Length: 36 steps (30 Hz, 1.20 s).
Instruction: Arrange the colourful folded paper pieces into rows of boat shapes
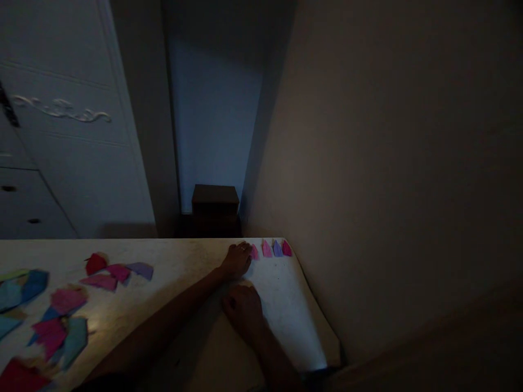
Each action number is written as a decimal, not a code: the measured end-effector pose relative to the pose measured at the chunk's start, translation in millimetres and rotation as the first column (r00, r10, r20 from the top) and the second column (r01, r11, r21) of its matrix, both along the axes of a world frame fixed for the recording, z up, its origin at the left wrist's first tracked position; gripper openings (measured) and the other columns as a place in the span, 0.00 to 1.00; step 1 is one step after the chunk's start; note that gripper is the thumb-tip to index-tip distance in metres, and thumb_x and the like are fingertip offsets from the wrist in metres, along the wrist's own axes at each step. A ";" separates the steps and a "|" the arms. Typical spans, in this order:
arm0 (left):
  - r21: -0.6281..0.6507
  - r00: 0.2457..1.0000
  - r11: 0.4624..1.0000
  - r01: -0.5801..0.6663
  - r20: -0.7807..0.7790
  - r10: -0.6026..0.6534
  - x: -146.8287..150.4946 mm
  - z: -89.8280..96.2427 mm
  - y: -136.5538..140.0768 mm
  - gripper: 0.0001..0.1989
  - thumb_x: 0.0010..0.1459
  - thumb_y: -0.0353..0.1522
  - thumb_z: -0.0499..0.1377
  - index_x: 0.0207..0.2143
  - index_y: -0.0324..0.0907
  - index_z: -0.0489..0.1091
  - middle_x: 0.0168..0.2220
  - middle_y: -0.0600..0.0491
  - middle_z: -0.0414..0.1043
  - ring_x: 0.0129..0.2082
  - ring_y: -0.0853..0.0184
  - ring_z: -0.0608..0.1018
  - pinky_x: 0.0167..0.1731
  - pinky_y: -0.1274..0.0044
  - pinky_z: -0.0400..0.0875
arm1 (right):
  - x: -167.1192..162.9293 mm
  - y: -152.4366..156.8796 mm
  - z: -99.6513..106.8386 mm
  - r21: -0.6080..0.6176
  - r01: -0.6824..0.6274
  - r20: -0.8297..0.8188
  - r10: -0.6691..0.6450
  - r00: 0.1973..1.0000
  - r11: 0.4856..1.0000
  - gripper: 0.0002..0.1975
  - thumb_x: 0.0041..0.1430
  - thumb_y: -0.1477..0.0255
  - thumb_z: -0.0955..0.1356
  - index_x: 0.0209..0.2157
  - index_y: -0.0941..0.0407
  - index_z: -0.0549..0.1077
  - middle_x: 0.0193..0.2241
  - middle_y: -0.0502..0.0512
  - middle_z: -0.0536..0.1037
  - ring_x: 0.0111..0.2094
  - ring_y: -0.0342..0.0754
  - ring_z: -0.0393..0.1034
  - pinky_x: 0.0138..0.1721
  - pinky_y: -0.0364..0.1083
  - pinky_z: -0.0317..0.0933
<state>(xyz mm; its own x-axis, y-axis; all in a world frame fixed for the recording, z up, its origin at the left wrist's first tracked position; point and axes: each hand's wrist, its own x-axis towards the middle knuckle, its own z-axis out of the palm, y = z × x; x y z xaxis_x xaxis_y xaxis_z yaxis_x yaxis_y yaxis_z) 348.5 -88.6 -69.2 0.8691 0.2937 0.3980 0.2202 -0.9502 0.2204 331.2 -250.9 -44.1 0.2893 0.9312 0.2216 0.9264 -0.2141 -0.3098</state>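
Note:
At the far right end of the pale table (302, 305), my left hand (237, 260) reaches forward with its fingers at a small pink folded piece (254, 251). Whether the piece is paper or cloth I cannot tell. Right of it, three similar pieces stand in a row: a pink one (266, 248), a lilac one (277, 248) and a dark pink one (286, 248). My right hand (244, 310) rests nearer to me with its fingers curled in. Its fingertips are hidden, and so is anything inside them.
Several coloured pieces lie scattered on the left, among them a red one (96, 264), a pink one (68, 300) and a teal one (75, 337). A wall (368, 190) borders the table's right side. Behind stand a white cupboard (73, 179) and a dark box-like stand (215, 194).

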 end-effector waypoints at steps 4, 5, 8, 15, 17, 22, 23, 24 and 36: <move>-0.025 0.999 0.999 -0.035 0.023 0.036 5.1 -0.2 -3.5 0.18 0.63 0.33 0.49 0.54 0.39 0.65 0.54 0.39 0.68 0.57 0.53 0.67 0.52 0.58 0.60 | 0.6 0.5 -3.4 0.003 0.016 0.004 -0.016 1.000 1.000 0.08 0.59 0.71 0.65 0.26 0.55 0.72 0.29 0.51 0.78 0.33 0.47 0.70 0.36 0.45 0.55; -0.035 0.999 0.999 -0.041 0.030 0.042 5.9 -0.2 -4.1 0.18 0.63 0.33 0.49 0.54 0.39 0.65 0.54 0.39 0.68 0.57 0.53 0.67 0.52 0.58 0.60 | 0.7 0.7 -4.5 0.002 0.018 0.003 -0.018 1.000 1.000 0.08 0.59 0.72 0.65 0.26 0.55 0.72 0.28 0.51 0.78 0.32 0.46 0.70 0.36 0.45 0.55; -0.072 0.998 0.996 -0.044 0.049 0.047 5.7 0.9 -4.3 0.19 0.62 0.33 0.50 0.55 0.39 0.64 0.54 0.40 0.69 0.57 0.54 0.67 0.54 0.59 0.60 | 1.0 1.0 -6.3 -0.002 0.019 -0.006 -0.019 1.000 1.000 0.08 0.59 0.72 0.65 0.26 0.55 0.72 0.28 0.51 0.77 0.32 0.46 0.70 0.36 0.45 0.55; -0.187 0.976 0.975 -0.123 0.157 0.153 -4.5 9.3 -0.3 0.20 0.63 0.32 0.48 0.56 0.39 0.62 0.56 0.41 0.67 0.55 0.58 0.70 0.53 0.65 0.65 | 0.9 -2.1 -0.8 0.004 0.002 -0.047 -0.002 0.999 1.000 0.09 0.60 0.71 0.65 0.25 0.55 0.71 0.27 0.49 0.76 0.31 0.45 0.69 0.35 0.43 0.53; -0.220 0.958 0.964 -0.148 0.212 0.195 -11.9 10.1 -0.8 0.18 0.64 0.30 0.47 0.54 0.39 0.64 0.53 0.42 0.69 0.54 0.59 0.70 0.53 0.65 0.65 | 1.1 -2.7 -1.0 0.024 -0.004 -0.048 0.006 0.999 1.000 0.10 0.60 0.71 0.65 0.25 0.55 0.70 0.26 0.49 0.75 0.31 0.45 0.69 0.35 0.43 0.53; -0.272 0.928 0.956 -0.109 0.317 0.196 -46.3 6.6 -8.2 0.16 0.60 0.24 0.47 0.48 0.37 0.68 0.46 0.44 0.72 0.48 0.63 0.73 0.51 0.69 0.68 | 3.1 -2.5 -7.1 0.092 -0.025 -0.050 0.029 0.998 0.995 0.13 0.61 0.70 0.64 0.23 0.56 0.69 0.23 0.48 0.74 0.28 0.44 0.67 0.34 0.43 0.53; -0.278 0.926 0.956 -0.095 0.328 0.187 -56.2 5.3 -10.3 0.16 0.59 0.23 0.47 0.46 0.37 0.69 0.44 0.44 0.72 0.47 0.64 0.73 0.50 0.70 0.68 | 4.0 -2.4 -8.6 0.099 -0.035 -0.053 0.041 0.998 0.994 0.14 0.62 0.69 0.64 0.22 0.56 0.69 0.23 0.48 0.73 0.26 0.43 0.66 0.32 0.42 0.52; -0.283 0.924 0.956 -0.082 0.337 0.179 -67.1 3.9 -12.5 0.16 0.59 0.22 0.48 0.45 0.38 0.70 0.43 0.45 0.72 0.46 0.64 0.74 0.50 0.70 0.69 | 5.1 -2.4 -10.2 0.104 -0.048 -0.058 0.055 0.997 0.993 0.15 0.62 0.69 0.63 0.22 0.56 0.68 0.22 0.48 0.73 0.25 0.43 0.65 0.31 0.42 0.52; -0.509 0.937 0.860 0.040 0.319 0.145 -237.7 21.7 -60.1 0.16 0.48 0.21 0.52 0.36 0.40 0.75 0.33 0.52 0.76 0.31 0.69 0.75 0.35 0.78 0.69 | 10.2 -7.3 -16.6 0.136 -0.072 -0.176 0.095 0.980 0.988 0.25 0.61 0.51 0.58 0.19 0.53 0.63 0.18 0.49 0.69 0.22 0.46 0.64 0.26 0.44 0.54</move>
